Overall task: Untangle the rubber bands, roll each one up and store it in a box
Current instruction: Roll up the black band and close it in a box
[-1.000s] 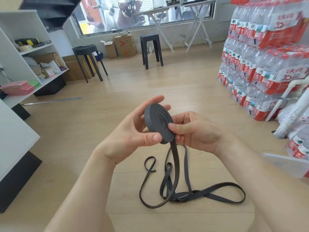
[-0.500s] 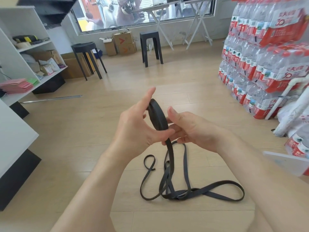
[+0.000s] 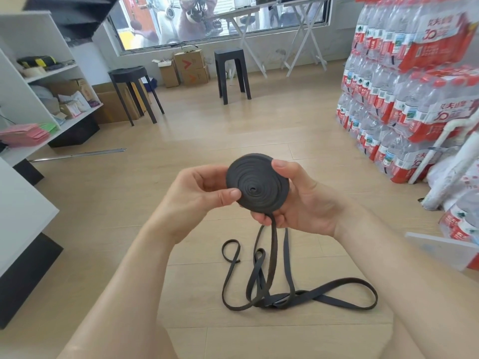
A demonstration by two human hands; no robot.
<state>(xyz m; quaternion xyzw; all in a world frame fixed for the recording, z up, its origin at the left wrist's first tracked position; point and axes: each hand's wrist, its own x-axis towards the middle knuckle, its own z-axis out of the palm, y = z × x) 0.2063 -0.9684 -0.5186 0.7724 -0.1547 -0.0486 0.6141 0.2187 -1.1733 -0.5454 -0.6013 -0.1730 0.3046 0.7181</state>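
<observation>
Two bare forearms reach in from the bottom over a pale wooden floor (image 3: 324, 156). Between them on the floor lies the loose part of the black rubber band (image 3: 344, 288), looped and crossing over itself, with strands rising to the hands. Above it, held in the air, is the coil (image 3: 259, 187), the wound part of the same band, a flat spiral disc facing the camera. The left hand (image 3: 197, 193) pinches it, with the thumb pressed on the face near the centre and the fingers behind. The right hand (image 3: 305, 206) grips the other side: its thumb rests on the upper rim and its fingers (image 3: 260, 219) curl under the lower edge, where the band's tail drops away. Further off to the right, packs of bottled water (image 3: 414, 99) are stacked high (red labels, clear wrap). On the left is a white shelf unit (image 3: 39, 73). Beyond, two black stools (image 3: 232, 73) stand near cardboard boxes (image 3: 190, 67) under a wide window (image 3: 220, 16).
</observation>
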